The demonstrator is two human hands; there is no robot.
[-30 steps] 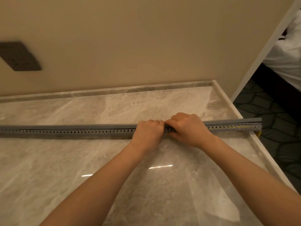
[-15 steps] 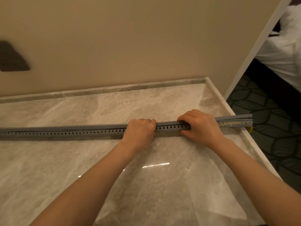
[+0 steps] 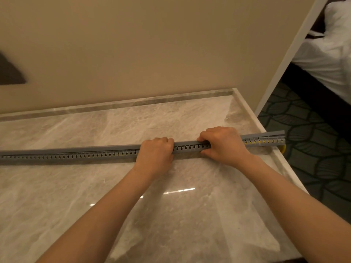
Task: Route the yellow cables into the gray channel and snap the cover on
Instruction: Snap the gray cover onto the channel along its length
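A long gray channel (image 3: 76, 153) with a row of slots along its side lies left to right across the marble counter (image 3: 171, 215). Its gray cover (image 3: 264, 134) sits along the top and stands slightly raised at the right end. Yellow cables (image 3: 260, 141) show through the slots near the right end, and a yellow loop (image 3: 283, 149) pokes out past the counter edge. My left hand (image 3: 154, 156) is clamped over the channel at its middle. My right hand (image 3: 224, 144) grips the channel and cover a short way to the right.
A beige wall (image 3: 152, 44) rises behind the counter, with a dark plate (image 3: 9, 73) at far left. The counter's right edge (image 3: 269, 149) drops to patterned carpet (image 3: 313, 149). White bedding (image 3: 330, 54) lies at the upper right.
My right hand slid rightward along the channel away from my left hand, opening a gap between them. My left hand stayed at the middle.
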